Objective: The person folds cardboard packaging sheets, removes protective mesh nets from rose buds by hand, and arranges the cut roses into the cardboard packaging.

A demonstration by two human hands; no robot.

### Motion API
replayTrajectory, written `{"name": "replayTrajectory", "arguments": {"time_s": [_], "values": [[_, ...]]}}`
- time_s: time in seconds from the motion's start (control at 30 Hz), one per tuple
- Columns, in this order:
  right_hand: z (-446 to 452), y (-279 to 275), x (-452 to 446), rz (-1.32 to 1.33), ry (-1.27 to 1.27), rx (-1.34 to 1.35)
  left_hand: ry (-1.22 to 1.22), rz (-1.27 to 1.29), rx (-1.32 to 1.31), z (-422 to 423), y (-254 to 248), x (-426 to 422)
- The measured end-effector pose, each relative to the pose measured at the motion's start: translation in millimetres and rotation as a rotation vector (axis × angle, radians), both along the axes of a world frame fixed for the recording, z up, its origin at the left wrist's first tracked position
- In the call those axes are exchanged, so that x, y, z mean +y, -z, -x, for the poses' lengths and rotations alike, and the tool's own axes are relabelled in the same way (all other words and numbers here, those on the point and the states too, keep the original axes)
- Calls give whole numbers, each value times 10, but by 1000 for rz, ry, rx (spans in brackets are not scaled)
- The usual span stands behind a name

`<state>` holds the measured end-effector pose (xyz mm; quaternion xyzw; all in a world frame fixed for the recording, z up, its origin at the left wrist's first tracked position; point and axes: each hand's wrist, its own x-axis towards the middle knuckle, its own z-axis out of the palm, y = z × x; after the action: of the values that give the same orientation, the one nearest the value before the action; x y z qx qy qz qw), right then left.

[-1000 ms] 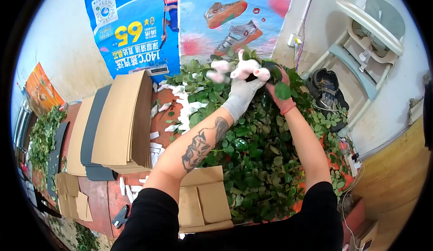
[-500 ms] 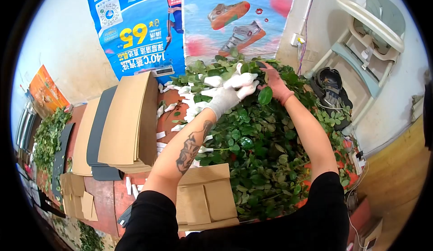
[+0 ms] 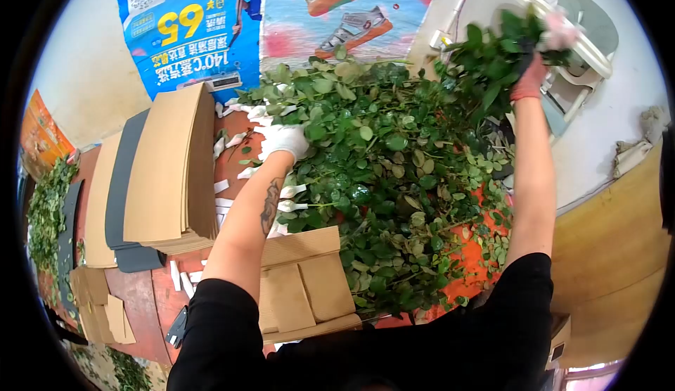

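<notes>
My right hand (image 3: 531, 81), in a red-and-black glove, is raised at the upper right. It is closed around a bunch of leafy rose stems (image 3: 485, 64). A pink bloom (image 3: 560, 31), blurred by motion, shows beside that hand. At the left edge of the green pile, my left hand (image 3: 287, 142) in a white glove rests among flower heads in white sleeves (image 3: 290, 191). Its fingers blend with the white heads, so I cannot see whether they grip one. The big pile of leafy stems (image 3: 394, 173) spreads between my arms on the red table.
A tall stack of cardboard sheets (image 3: 165, 166) stands left of the pile. Folded cardboard (image 3: 306, 285) lies in front of me, with a black tool (image 3: 177, 326) to its left. Posters cover the wall behind. A white high chair (image 3: 587, 46) stands at the right.
My right hand has swung up and right from the back of the pile, carrying leafy stems. My left hand has moved left and down, away from the white-sleeved heads it was at. The view has shifted right.
</notes>
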<state>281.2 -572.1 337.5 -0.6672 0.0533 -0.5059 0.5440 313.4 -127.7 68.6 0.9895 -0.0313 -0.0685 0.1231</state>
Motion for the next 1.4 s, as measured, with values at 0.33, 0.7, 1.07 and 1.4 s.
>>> {"name": "replayTrajectory", "arguments": {"time_s": [0.33,0.7,1.07,1.4], "values": [[1290,-1910,-511,350,-145,-588,409,8,120,55,133,255],[1426,-1705,-66,849,299,-254,516,473,-68,1715,-1157,628],[1561,-62,820,1406,89,102,766,385,45,3573,-409,1307],[1741,-20,2313,1697,184,282,558,276,-49,3954,56,1250]]}}
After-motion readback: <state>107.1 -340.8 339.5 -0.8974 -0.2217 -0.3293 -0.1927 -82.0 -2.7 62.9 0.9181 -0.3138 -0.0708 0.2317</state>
